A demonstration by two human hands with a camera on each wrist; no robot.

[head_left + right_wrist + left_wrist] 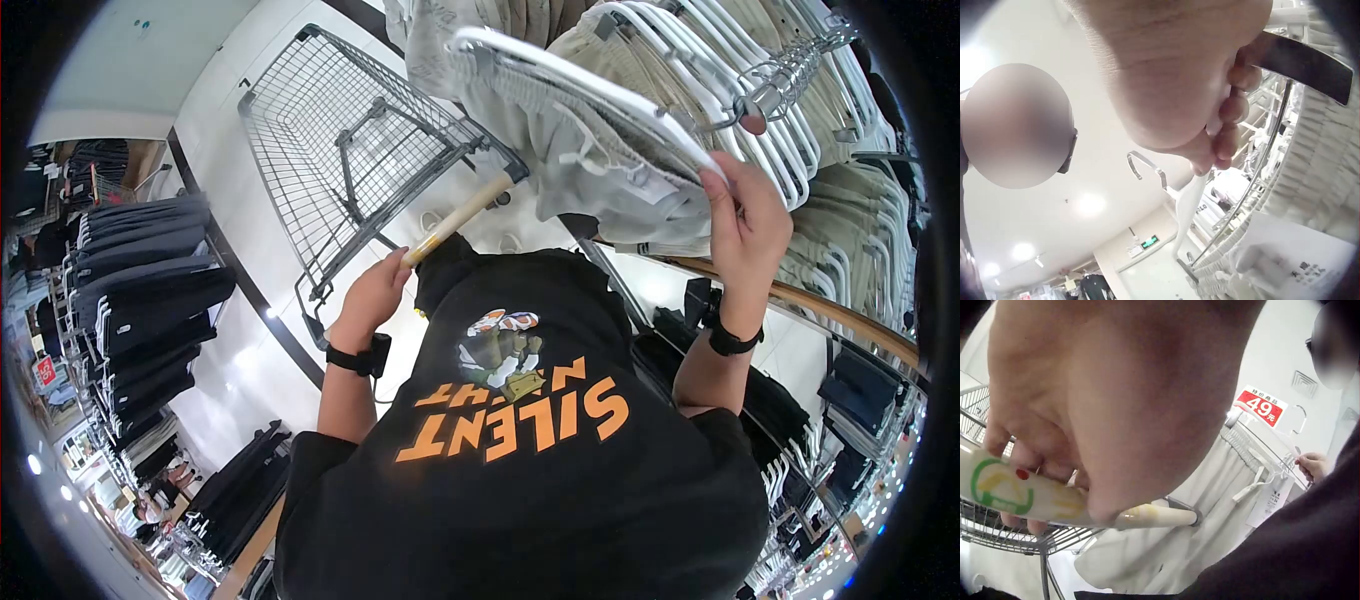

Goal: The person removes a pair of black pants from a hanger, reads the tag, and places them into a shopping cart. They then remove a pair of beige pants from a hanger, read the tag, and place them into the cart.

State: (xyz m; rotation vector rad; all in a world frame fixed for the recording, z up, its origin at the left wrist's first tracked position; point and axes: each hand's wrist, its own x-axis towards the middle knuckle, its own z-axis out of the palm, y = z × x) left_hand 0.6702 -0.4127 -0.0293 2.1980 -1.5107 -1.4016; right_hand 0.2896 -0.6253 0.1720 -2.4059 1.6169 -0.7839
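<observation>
In the head view, my left hand [370, 298] holds the pale handle [462, 218] of a grey wire shopping cart [345, 140]. The left wrist view shows fingers curled round that handle, which bears green and yellow print. My right hand [748, 222] grips one end of a white hanger [580, 78], thumb and fingers closing on it. From this hanger hangs a pair of light grey-beige trousers [590, 180] with a gathered waistband, a drawstring and a white paper tag [1270, 501]. The hanger's metal hook [1145, 165] shows free of any rail in the right wrist view.
Beside my right hand, a chrome spiral rail [805, 72] carries several beige garments on white hangers. A wooden bar [850, 330] runs below. Racks of dark trousers [150, 280] stand at the left. A red price sign [1260, 407] is up behind the hanger.
</observation>
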